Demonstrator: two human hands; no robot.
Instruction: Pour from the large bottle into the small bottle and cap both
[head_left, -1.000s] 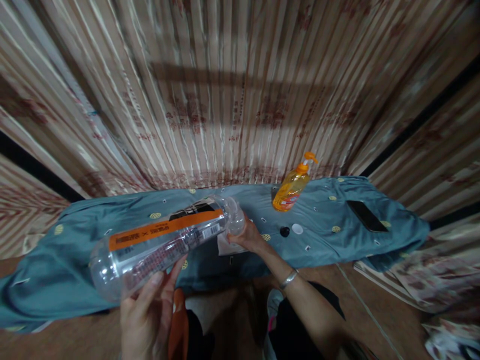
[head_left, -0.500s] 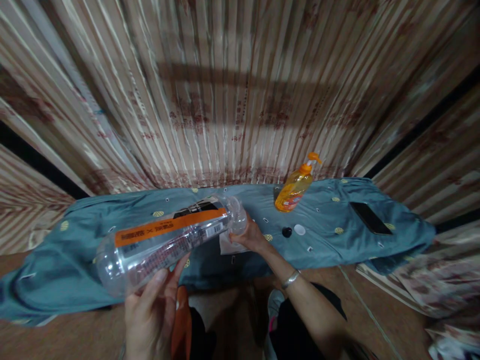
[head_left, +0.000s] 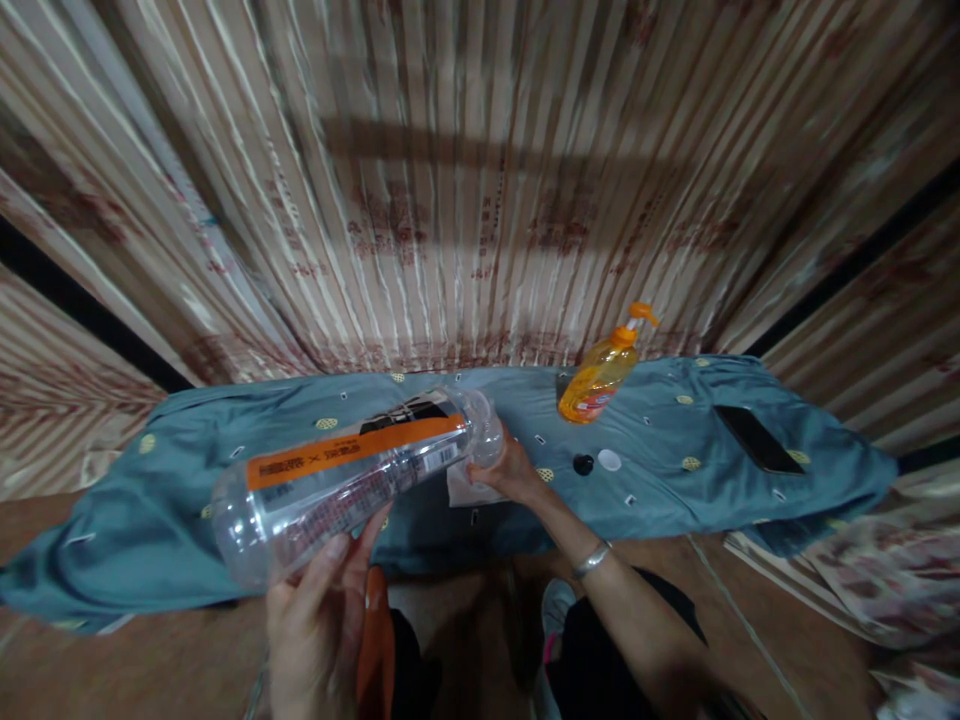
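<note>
A large clear plastic bottle (head_left: 360, 480) with an orange and silver label lies tilted across the space between my hands, its wide base toward the left. My left hand (head_left: 322, 610) supports it from below near the base, thumb along its side. At the other end, my right hand (head_left: 506, 468) closes round the bottle's neck; some fingers are hidden behind the plastic. Beneath the neck a white paper or tissue (head_left: 469, 492) shows on the cloth. Close to my right hand lie a small black cap (head_left: 583, 464) and a white disc (head_left: 610, 460).
A teal patterned cloth (head_left: 660, 510) covers the long table. On it stands a pump bottle (head_left: 600, 380) of orange liquid, and a dark phone (head_left: 757, 440) lies at the right. Striped curtains (head_left: 450, 200) hang behind, with dark poles (head_left: 847, 270) at both sides.
The whole view has shifted slightly, so everything appears a little further right. Both hands keep hold of the large bottle in nearly the same pose.
</note>
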